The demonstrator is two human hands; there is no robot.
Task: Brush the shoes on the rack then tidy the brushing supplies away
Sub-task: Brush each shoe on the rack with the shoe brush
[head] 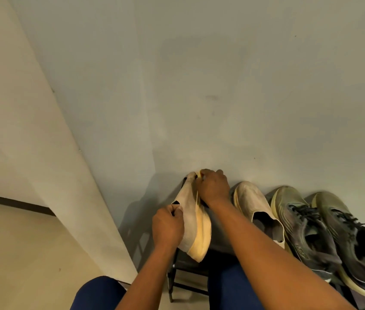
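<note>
While my left hand (168,224) grips the beige shoe's (191,222) collar and my right hand (213,186) pinches its toe, I judge brushing hasn't begun: next I need a brush, which I can't see.

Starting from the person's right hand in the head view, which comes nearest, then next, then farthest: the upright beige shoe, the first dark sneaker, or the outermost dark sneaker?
From the right hand:
1. Upright beige shoe, just to its right.
2. First dark sneaker, further right.
3. Outermost dark sneaker, at the rack's right end.
</note>
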